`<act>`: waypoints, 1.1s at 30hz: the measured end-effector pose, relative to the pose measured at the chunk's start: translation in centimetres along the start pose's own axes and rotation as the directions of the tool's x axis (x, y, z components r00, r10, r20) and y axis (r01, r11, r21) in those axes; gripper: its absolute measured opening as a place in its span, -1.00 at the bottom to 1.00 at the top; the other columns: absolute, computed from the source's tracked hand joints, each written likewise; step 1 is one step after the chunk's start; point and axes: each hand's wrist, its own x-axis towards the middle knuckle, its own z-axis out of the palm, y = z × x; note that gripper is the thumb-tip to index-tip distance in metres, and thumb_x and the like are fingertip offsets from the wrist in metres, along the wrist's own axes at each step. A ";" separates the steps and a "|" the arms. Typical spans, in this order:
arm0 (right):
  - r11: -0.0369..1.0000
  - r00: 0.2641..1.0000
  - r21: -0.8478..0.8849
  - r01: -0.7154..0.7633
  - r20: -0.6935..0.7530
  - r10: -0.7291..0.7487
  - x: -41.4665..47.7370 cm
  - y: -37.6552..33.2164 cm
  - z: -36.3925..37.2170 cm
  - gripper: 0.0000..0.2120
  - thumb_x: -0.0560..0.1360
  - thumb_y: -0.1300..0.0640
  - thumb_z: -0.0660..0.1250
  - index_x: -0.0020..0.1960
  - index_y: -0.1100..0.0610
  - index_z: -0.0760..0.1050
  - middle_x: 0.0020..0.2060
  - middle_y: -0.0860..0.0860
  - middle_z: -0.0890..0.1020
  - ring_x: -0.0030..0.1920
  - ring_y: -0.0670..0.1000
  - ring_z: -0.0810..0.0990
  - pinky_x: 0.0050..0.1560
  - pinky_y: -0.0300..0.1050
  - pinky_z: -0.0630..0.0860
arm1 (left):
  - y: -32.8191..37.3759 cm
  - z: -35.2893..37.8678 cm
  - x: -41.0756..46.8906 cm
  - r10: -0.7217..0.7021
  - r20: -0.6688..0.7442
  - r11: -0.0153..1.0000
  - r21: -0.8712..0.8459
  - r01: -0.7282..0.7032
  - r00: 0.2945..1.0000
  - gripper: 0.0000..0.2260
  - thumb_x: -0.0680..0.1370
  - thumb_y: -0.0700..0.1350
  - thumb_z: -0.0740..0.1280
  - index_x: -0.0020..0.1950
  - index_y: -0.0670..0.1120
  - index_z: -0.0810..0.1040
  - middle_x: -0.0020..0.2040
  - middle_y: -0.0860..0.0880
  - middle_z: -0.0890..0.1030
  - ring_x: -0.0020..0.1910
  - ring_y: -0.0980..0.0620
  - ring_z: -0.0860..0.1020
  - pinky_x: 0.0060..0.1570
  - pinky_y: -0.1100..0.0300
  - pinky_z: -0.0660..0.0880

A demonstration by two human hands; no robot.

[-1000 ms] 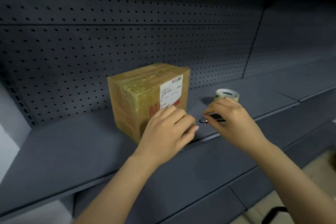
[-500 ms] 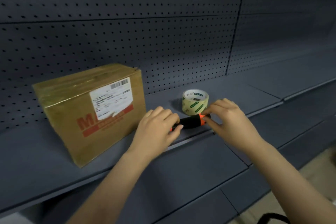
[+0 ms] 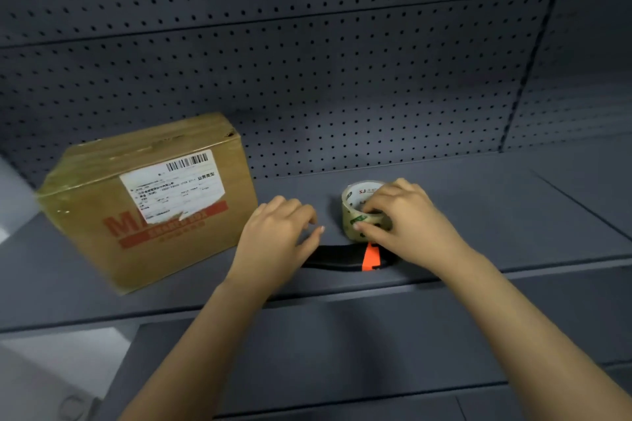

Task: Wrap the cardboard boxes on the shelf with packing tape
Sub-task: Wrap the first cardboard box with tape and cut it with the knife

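Tape roll [image 3: 350, 212] stands on the shelf [image 3: 513, 215], right hand [image 3: 407, 225] curled round it; left hand [image 3: 273, 239], loosely curled and empty, just left of the roll; cardboard box [image 3: 85, 232] farther left.

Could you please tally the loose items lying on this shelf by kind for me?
Cardboard box: 1
Roll of packing tape: 1
Black-and-orange utility knife: 1
Total: 3
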 end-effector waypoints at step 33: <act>0.730 0.973 0.675 -0.108 -0.077 0.216 -0.2 -23.1 -1.5 -0.80 0.46 -0.02 0.46 0.05 0.01 0.62 -0.05 -0.16 0.66 -0.05 -0.20 0.61 -0.05 -0.23 0.54 | -3.3 -16.0 -13.9 -0.342 0.206 0.313 -0.895 0.318 0.917 -0.83 0.60 -0.07 0.33 0.08 -0.15 0.55 -0.01 -0.01 0.67 0.03 0.01 0.63 0.02 0.14 0.57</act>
